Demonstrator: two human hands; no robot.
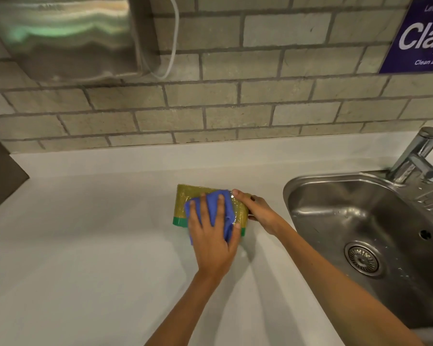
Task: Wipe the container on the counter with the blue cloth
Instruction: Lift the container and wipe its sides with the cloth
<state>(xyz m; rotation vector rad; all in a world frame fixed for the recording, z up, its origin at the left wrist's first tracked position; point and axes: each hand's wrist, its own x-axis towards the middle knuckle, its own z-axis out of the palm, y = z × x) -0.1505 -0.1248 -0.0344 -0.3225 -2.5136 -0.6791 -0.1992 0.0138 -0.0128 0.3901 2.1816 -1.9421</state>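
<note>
A clear container (pixel 185 196) with yellowish contents and a green lid edge lies on its side on the white counter (pixel 85 245), left of the sink. My left hand (pixel 211 236) lies flat on top of it, fingers spread, pressing the blue cloth (pixel 224 203) against the container's upper face. Most of the cloth is under that palm. My right hand (pixel 259 208) grips the container's right end, thumb on top.
A steel sink (pixel 360 221) with a drain and a chrome tap (pixel 415 158) sits at the right. A grey tiled wall runs behind the counter. A steel dispenser (pixel 68 36) hangs at upper left, a purple sign (pixel 420 36) at upper right.
</note>
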